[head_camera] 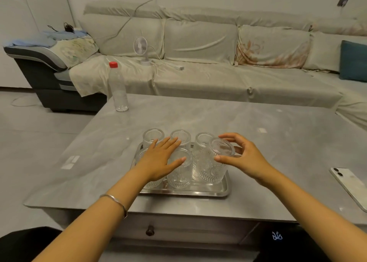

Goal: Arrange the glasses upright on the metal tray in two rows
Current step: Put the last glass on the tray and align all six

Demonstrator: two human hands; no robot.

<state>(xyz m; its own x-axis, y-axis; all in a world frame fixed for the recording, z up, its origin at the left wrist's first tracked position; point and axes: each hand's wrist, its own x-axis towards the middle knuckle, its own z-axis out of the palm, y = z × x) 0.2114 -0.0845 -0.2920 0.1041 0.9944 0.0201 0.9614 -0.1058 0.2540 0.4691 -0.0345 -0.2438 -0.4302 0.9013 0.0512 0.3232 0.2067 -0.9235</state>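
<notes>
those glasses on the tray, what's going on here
A person is lining up ribbed glasses on a metal tray on the grey table. The right hand grips the front right glass near its rim, thumb and fingers around it. The left hand lies flat over the left glasses. Six glasses stand upright in two rows.
</notes>
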